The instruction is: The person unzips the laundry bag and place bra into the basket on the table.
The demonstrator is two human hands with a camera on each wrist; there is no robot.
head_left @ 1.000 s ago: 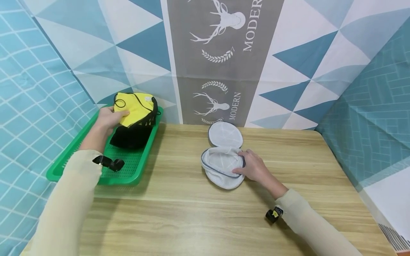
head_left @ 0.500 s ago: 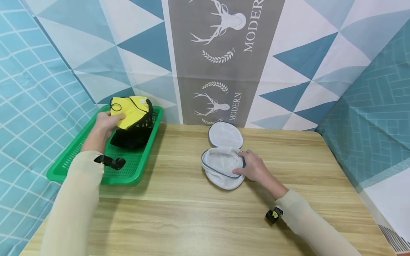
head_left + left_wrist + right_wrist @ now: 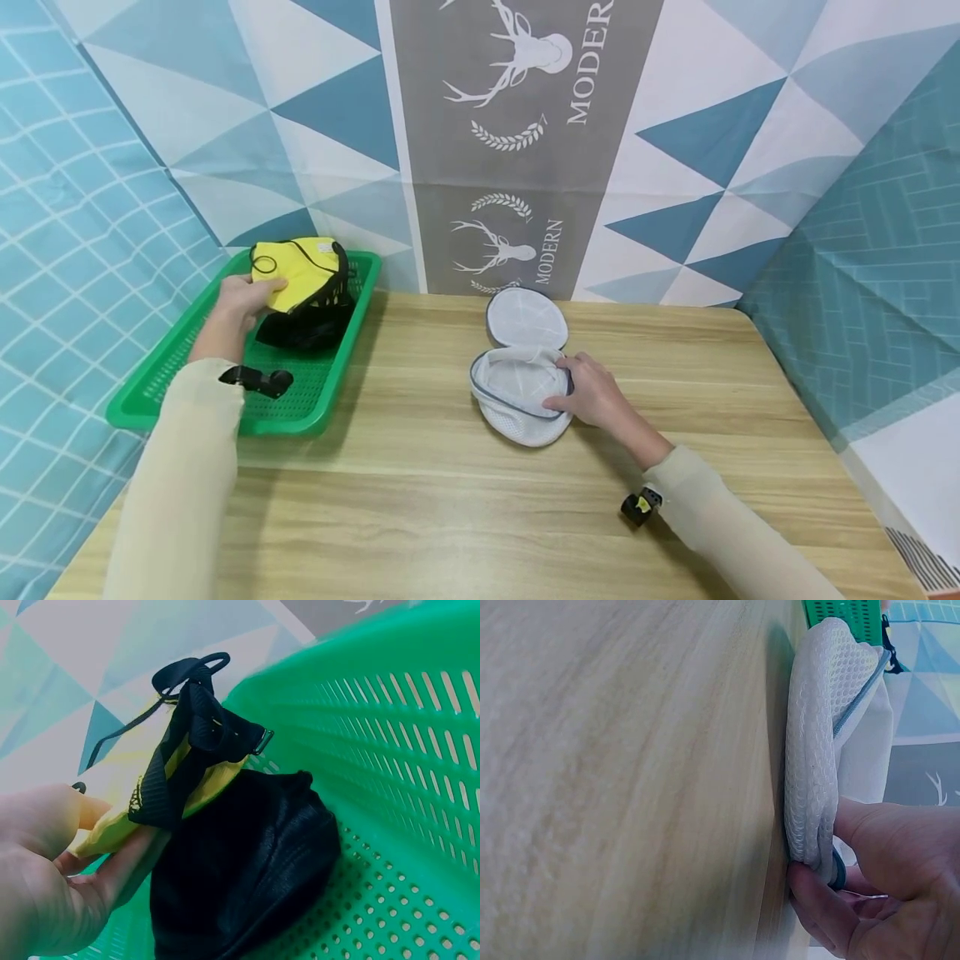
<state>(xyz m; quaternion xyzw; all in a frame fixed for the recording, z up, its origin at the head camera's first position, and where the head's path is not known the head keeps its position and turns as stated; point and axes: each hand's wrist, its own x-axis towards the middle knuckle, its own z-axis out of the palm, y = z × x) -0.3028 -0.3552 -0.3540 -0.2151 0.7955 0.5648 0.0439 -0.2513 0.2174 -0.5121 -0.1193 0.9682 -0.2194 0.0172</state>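
In the head view my left hand (image 3: 243, 302) pinches a yellow cloth item (image 3: 300, 271) with black trim, cords and a white label, held over the green basket. Its black straps and a small buckle (image 3: 262, 741) show in the left wrist view. Just beneath, a black soft item (image 3: 244, 859) lies in the basket, partly covered by the yellow cloth. At the table's middle, a white mesh laundry bag (image 3: 525, 425) stands with its round lid (image 3: 527, 318) folded back. My right hand (image 3: 594, 390) grips the bag's right rim, thumb inside and fingers outside.
The green perforated basket (image 3: 341, 375) sits at the left end of the wooden table (image 3: 450, 517). A patterned backdrop (image 3: 502, 167) rises along the back edge, with blue tiled sheets (image 3: 67, 275) at both sides.
My left hand has lowered the yellow cloth item and shifted it slightly left, closer to the black item in the basket. My right hand and the mesh laundry bag have stayed still.
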